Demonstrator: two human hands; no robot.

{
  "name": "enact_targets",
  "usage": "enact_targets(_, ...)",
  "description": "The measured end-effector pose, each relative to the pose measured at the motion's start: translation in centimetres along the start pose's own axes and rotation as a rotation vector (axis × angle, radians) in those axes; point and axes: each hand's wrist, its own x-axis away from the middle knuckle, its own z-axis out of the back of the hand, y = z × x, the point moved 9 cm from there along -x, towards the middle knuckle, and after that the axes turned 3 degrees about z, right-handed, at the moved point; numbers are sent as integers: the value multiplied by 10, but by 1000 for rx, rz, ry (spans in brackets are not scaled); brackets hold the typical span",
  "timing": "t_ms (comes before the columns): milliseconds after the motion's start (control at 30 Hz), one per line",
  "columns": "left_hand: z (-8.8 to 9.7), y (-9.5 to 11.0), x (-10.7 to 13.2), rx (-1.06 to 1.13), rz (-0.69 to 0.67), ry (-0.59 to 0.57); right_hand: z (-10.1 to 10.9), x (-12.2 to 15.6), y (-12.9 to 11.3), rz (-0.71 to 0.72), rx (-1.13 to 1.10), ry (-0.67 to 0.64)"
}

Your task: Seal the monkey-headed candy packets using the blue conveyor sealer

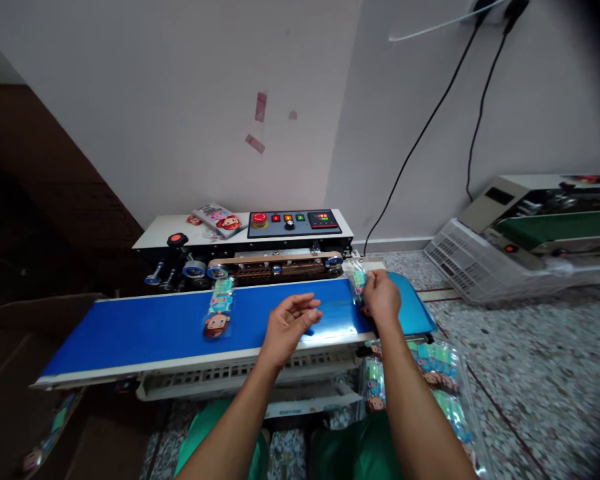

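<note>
My right hand (381,297) pinches a clear plastic packet (359,279) with a cartoon figure inside, at the right end of the blue conveyor belt (165,327). The packet's upper edge lies near the intake of the band sealing machine (275,263). Over the middle of the belt hovers my left hand (291,327), its fingers apart and slightly curled, holding nothing. Farther left, a second packet (219,310) lies on the belt, its top edge by the sealer's rollers and the figure's head toward me.
Several packets fill a clear tray (463,400) at lower right. A cardboard box (105,433) stands at lower left. On the machine lies a printed pack (220,220) beside the control panel (295,224). Another sealer (535,207) rests on a white crate (460,260).
</note>
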Motion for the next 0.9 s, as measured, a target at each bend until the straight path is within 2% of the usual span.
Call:
enact_targets(67,-1,-1,1,-10,5,0,-12,1,-11,28,38,-56)
enact_targets(167,-3,-1,3,-40,13,-4,-20,2,-35,176,-56,-67)
enact_targets(267,-9,-1,7,-77,6,-34,-2,3,-45,291,-259,37)
enact_targets(367,-18,-1,12,-113,-34,-67,30,5,-17,212,-544,115)
enact_targets(467,-28,-9,19,-185,-70,-87,65,19,49,33,-766,249)
enact_targets(533,-39,-17,27,-276,-82,-102,82,39,107,-43,-767,348)
enact_targets(600,-54,-26,36,-370,-95,-116,83,64,172,-129,-664,335)
enact_targets(633,-63,-30,42,-406,-105,-124,74,78,208,-212,-593,260)
enact_targets(700,-83,-40,55,-447,-124,-153,37,116,277,-411,-426,-67)
enact_targets(767,-105,-52,69,-486,-135,-212,13,157,332,-526,-355,-224)
enact_targets(833,-124,-66,83,-556,-140,-292,-8,195,368,-604,-301,-337)
enact_targets(900,-138,-79,94,-655,-162,-362,-30,225,387,-665,-266,-428)
